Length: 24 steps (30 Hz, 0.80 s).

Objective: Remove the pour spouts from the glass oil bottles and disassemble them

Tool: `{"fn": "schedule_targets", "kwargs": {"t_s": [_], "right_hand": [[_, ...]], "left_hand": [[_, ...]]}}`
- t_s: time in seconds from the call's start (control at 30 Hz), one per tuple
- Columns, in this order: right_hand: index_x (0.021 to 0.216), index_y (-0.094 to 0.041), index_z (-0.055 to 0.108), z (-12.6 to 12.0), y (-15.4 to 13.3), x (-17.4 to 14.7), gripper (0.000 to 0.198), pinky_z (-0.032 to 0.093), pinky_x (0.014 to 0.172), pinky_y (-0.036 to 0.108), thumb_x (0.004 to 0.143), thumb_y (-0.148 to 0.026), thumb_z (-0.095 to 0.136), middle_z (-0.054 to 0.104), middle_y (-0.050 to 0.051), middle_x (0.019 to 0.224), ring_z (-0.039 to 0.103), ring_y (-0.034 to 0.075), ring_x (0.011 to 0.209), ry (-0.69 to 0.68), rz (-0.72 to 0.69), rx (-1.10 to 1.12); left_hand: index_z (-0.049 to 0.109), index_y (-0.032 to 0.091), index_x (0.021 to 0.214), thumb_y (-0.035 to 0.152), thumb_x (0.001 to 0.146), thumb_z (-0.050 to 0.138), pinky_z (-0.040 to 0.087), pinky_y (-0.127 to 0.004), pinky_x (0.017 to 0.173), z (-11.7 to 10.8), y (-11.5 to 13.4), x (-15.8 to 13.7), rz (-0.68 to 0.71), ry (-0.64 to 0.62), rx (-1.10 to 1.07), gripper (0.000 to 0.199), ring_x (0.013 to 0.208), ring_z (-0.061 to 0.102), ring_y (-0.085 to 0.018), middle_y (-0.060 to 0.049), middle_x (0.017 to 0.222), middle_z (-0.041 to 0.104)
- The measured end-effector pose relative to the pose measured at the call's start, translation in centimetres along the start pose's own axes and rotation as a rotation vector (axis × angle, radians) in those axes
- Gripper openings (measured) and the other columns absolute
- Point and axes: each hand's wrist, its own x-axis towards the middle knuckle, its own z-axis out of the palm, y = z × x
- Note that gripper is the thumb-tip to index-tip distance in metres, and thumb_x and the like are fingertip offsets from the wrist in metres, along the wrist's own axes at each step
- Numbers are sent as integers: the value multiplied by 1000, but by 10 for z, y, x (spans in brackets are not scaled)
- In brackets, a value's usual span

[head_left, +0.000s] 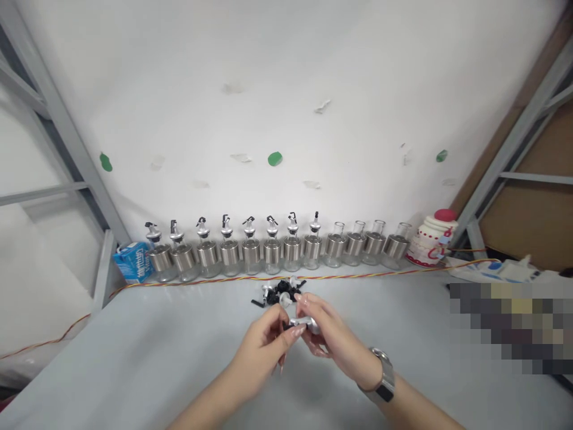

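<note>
- So the silver spout [308, 323] sits right between both hands, long axis pretty much side to side: black end toward the left hand [271, 337], rounded silver end toward the right hand [333, 334].
- Grip-wise, both are pinching it: left thumb and fingers at the black end, right fingers around the silver one. Neither hand's really nearer.
- Loose pile of spout parts [283, 286] lies just beyond the fingers on the grey counter [179, 352].
- Behind that, a bottle row [230, 254] lines the white wall [358, 71].
</note>
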Motion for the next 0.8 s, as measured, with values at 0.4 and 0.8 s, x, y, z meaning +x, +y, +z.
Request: {"fn": "schedule_targets", "kwargs": {"t_s": [0.4,0.8], "right_hand": [[68,-18,46,-2,-2,6,31,21,30,16,77,-48,46,36,-9,39,30,5,31,84,-55,2],[59,-20,40,0,7,8,23,11,29,16,74,-37,45,26,-12,32,15,3,28,140,89,51]], "left_hand": [[42,17,66,40,86,32,34,-19,43,0,3,0,53,-15,-10,32,43,40,-7,5,51,43],[40,18,57,42,85,31,34,-19,45,-1,-6,2,52,-37,233,38,43,41,-8,5,46,40]]}}
